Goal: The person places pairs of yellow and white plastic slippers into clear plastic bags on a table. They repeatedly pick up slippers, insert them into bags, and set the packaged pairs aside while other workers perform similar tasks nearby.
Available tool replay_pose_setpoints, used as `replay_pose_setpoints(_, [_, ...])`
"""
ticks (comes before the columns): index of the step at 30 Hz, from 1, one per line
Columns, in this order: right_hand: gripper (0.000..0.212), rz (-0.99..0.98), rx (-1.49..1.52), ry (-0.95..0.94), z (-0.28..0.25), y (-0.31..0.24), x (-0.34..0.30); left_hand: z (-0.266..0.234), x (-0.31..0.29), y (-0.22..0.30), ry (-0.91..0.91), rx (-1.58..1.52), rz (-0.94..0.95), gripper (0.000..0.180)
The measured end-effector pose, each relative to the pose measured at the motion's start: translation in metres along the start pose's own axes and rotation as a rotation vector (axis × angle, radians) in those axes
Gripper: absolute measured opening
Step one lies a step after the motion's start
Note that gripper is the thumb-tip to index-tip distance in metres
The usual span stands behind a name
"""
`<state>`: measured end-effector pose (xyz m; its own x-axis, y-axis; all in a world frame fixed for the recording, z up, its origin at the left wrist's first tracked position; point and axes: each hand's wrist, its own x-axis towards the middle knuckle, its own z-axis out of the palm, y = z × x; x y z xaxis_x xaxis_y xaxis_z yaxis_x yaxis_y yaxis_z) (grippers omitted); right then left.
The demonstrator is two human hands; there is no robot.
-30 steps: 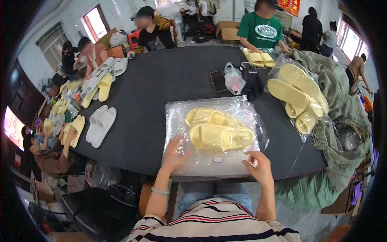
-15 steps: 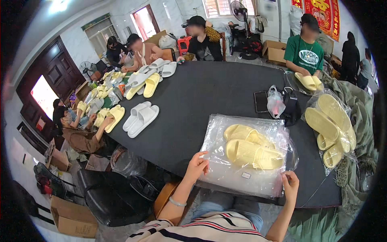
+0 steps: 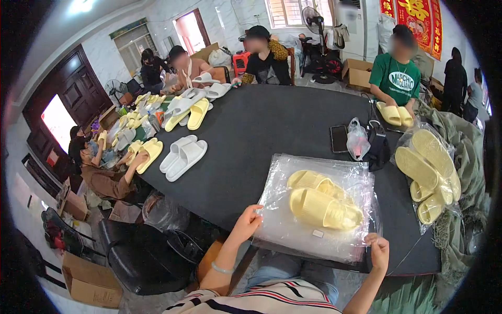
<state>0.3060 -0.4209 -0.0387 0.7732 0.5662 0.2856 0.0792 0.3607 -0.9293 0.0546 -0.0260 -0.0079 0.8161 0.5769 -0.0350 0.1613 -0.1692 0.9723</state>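
A clear plastic bag [image 3: 277,220] lies on a stack of similar bags at the near edge of the black table, with a pair of yellow slippers [image 3: 327,206] in it, toes to the left. A small white label [image 3: 317,233] shows beside the nearer slipper. My left hand [image 3: 249,222] pinches the bag's left edge between thumb and fingers. At the near right corner, my right hand [image 3: 378,250] has its fingers closed on the bag's edge.
Bagged yellow slippers [image 3: 429,170] lie to the right, by a green cloth [image 3: 468,167]. Beyond my stack are a phone [image 3: 339,139] and a small plastic bag [image 3: 357,140]. Grey slippers [image 3: 183,158] stand left. Co-workers sit around the table [image 3: 266,115]; one handles yellow slippers [image 3: 395,113].
The bagged slippers have shifted slightly toward me and to the left. Both hands have come a little nearer, still at the bag's edges. The co-worker in green has moved their slippers slightly.
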Motion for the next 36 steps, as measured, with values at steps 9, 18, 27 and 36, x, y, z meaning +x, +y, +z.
replay_pose_setpoints(9, [0.014, 0.149, -0.506, -0.103, 0.010, -0.024, 0.058, 0.029, 0.022, 0.033, 0.110, 0.640, 0.470, 0.046])
replay_pose_setpoints(18, [0.054, -0.504, -1.182, -0.567, 0.083, -0.030, 0.129, 0.076, 0.056, 0.009, 0.100, 0.677, 0.444, 0.058])
replay_pose_setpoints(27, [0.070, -0.192, -1.143, -0.312, 0.147, -0.015, 0.123, 0.078, 0.048, -0.014, 0.117, 0.784, 0.422, 0.074])
replay_pose_setpoints(36, [0.063, 0.218, -1.294, -0.648, 0.148, -0.015, 0.132, 0.077, 0.048, -0.017, 0.095, 0.711, 0.422, 0.079])
